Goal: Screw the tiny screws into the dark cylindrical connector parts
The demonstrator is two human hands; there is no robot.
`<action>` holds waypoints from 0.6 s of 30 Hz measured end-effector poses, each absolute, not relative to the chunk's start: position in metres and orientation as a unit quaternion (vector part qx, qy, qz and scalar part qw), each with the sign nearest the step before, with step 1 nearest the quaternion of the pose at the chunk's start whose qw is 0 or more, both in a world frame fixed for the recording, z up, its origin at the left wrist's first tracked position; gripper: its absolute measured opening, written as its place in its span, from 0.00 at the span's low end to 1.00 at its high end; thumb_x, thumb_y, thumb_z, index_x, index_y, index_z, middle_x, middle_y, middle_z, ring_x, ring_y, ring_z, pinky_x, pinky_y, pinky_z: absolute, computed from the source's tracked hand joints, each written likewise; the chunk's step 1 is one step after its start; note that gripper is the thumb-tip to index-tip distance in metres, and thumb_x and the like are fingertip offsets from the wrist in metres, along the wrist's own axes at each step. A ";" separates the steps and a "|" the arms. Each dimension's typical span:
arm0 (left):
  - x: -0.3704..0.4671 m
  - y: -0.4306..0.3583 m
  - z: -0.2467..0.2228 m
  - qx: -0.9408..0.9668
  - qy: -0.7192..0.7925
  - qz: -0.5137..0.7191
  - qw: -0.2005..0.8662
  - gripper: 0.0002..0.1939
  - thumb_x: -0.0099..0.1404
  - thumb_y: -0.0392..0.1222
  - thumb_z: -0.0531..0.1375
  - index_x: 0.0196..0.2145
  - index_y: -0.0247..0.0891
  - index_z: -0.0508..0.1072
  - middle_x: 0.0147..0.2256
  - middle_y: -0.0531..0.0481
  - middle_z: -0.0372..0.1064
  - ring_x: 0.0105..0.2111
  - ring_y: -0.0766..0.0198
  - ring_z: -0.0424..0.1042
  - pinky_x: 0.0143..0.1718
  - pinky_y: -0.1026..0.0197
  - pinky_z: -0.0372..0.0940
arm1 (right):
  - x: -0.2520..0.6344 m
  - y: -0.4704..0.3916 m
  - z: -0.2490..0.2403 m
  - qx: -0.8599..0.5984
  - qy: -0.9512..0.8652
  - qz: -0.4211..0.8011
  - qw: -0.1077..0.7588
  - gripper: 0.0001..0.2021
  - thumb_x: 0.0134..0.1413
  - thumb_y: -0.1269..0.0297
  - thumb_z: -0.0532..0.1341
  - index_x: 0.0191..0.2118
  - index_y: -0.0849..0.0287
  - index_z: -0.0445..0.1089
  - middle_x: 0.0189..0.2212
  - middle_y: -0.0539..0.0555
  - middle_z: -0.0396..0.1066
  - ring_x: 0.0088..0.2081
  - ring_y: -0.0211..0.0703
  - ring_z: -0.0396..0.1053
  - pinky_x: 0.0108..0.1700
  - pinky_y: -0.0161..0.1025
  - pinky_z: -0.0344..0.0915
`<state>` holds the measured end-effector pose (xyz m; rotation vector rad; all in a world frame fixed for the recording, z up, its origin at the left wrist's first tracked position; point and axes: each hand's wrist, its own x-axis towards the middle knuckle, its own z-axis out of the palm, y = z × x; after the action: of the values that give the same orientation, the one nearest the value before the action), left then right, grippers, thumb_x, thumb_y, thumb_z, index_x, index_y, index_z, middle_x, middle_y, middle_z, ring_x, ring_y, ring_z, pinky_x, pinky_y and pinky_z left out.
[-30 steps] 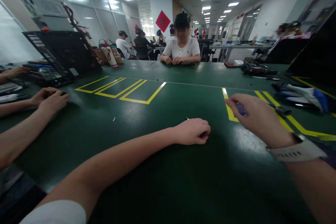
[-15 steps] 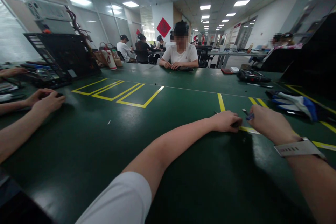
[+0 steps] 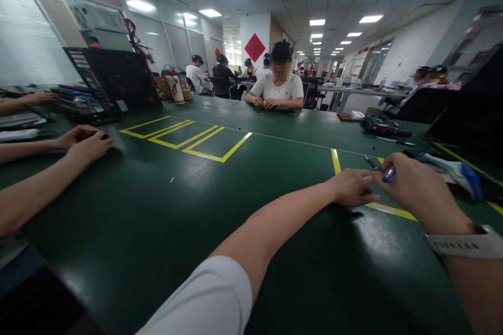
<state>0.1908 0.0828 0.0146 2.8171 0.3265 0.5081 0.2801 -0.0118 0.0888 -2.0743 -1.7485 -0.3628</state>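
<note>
1. The right grip pinches a blue-violet handle between thumb and fingers; the handle's rear portion is hidden in the hand.
2. Just beyond the handle, on the side away from the wrist, a slim dark piece sticks out; whether it joins the handle cannot be told.
3. The left grip is just left of the right one, low over the table, its fingertips close to the handle. Its fingers are bent, with something dark under them, mostly covered; whether they are pressed together on it cannot be told.
4. Yellow tape runs below the two grips, partly covered by the hands.
5. Behind the right grip lies a white-and-blue item, perhaps a glove, its near part blocked by the hand.
6. Farther beyond the right grip sit a thin pale rod and a black bundle too blurred to identify.
7. Below the right grip, a pale watch strap circles the wrist; the forearm is cut off by the frame.
8. Well left of both grips, a co-worker's hands hide most of a dark object.
</note>
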 end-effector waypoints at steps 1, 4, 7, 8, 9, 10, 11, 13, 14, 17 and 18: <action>0.184 0.082 0.015 0.964 0.128 0.203 0.110 0.21 0.64 0.46 0.52 0.50 0.30 0.62 0.51 0.35 0.61 0.54 0.51 0.61 0.54 0.50 0.55 | 0.278 -0.012 0.091 -0.738 -0.628 -0.126 0.214 0.11 0.45 0.66 0.60 0.27 0.53 0.54 0.26 0.57 0.66 0.30 0.52 0.66 0.28 0.41 0.50; 0.147 0.075 0.017 0.933 0.192 0.286 0.102 0.16 0.65 0.41 0.50 0.49 0.32 0.63 0.52 0.38 0.62 0.53 0.55 0.60 0.54 0.52 0.56 | 0.266 -0.015 0.097 -0.725 -0.630 -0.099 0.259 0.13 0.42 0.65 0.63 0.26 0.53 0.55 0.25 0.55 0.65 0.29 0.50 0.64 0.27 0.40 0.51; 0.089 0.060 0.020 0.867 0.289 0.380 0.142 0.13 0.65 0.39 0.49 0.45 0.33 0.63 0.45 0.40 0.65 0.47 0.59 0.64 0.49 0.55 0.61 | 0.244 -0.019 0.093 -0.698 -0.649 -0.028 0.303 0.11 0.42 0.62 0.65 0.26 0.55 0.59 0.24 0.51 0.65 0.26 0.45 0.64 0.26 0.38 0.54; 0.069 0.054 0.023 0.847 0.315 0.403 0.144 0.13 0.64 0.39 0.50 0.46 0.34 0.63 0.45 0.41 0.64 0.46 0.59 0.65 0.48 0.55 0.62 | 0.234 -0.020 0.088 -0.686 -0.656 0.004 0.314 0.11 0.43 0.60 0.64 0.27 0.55 0.61 0.24 0.50 0.66 0.25 0.43 0.64 0.26 0.38 0.56; 0.049 0.046 0.025 0.844 0.317 0.409 0.137 0.15 0.63 0.40 0.52 0.47 0.35 0.61 0.47 0.40 0.63 0.47 0.58 0.64 0.48 0.54 0.62 | 0.224 -0.022 0.081 -0.668 -0.662 0.054 0.335 0.11 0.45 0.58 0.63 0.27 0.55 0.61 0.23 0.49 0.66 0.25 0.41 0.64 0.26 0.37 0.58; 0.031 0.039 0.029 0.850 0.309 0.409 0.122 0.18 0.61 0.41 0.54 0.48 0.35 0.60 0.49 0.40 0.62 0.49 0.57 0.62 0.49 0.53 0.61 | 0.212 -0.024 0.072 -0.622 -0.652 0.176 0.396 0.10 0.45 0.58 0.63 0.27 0.56 0.62 0.23 0.49 0.66 0.24 0.40 0.64 0.25 0.37 0.58; 0.015 0.031 0.032 0.871 0.284 0.386 0.107 0.22 0.59 0.42 0.56 0.50 0.36 0.59 0.51 0.39 0.60 0.53 0.55 0.60 0.52 0.52 0.58 | 0.201 -0.025 0.064 -0.571 -0.626 0.295 0.442 0.11 0.44 0.58 0.64 0.27 0.56 0.62 0.23 0.48 0.66 0.25 0.40 0.65 0.25 0.36 0.59; -0.007 0.018 0.036 0.921 0.230 0.301 0.088 0.27 0.58 0.43 0.58 0.54 0.37 0.57 0.55 0.40 0.58 0.56 0.55 0.56 0.56 0.52 0.53 | 0.178 -0.029 0.048 -0.507 -0.578 0.425 0.478 0.12 0.40 0.60 0.66 0.27 0.57 0.63 0.24 0.47 0.66 0.26 0.39 0.65 0.25 0.36 0.62; -0.014 0.013 0.037 0.934 0.223 0.268 0.083 0.28 0.59 0.44 0.58 0.55 0.37 0.56 0.56 0.40 0.58 0.56 0.55 0.56 0.56 0.52 0.52 | 0.168 -0.031 0.042 -0.494 -0.569 0.447 0.481 0.12 0.40 0.60 0.67 0.26 0.58 0.63 0.24 0.47 0.66 0.26 0.39 0.65 0.26 0.36 0.62; -0.020 0.009 0.035 0.949 0.234 0.194 0.080 0.26 0.62 0.46 0.56 0.56 0.37 0.56 0.53 0.42 0.63 0.52 0.57 0.62 0.55 0.51 0.50 | 0.151 -0.037 0.034 -0.473 -0.539 0.491 0.494 0.10 0.43 0.60 0.66 0.26 0.59 0.65 0.24 0.47 0.66 0.27 0.38 0.65 0.28 0.36 0.64; -0.020 0.010 0.034 0.950 0.240 0.181 0.084 0.24 0.63 0.46 0.55 0.55 0.37 0.57 0.51 0.43 0.65 0.50 0.57 0.64 0.55 0.50 0.50 | 0.150 -0.039 0.033 -0.469 -0.528 0.504 0.497 0.10 0.43 0.60 0.66 0.27 0.59 0.66 0.24 0.48 0.67 0.27 0.38 0.66 0.30 0.37 0.65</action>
<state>-0.0205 0.0101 0.0335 2.8358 0.7168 0.5390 0.1497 -0.0386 0.0333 -1.1360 -1.2791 1.2215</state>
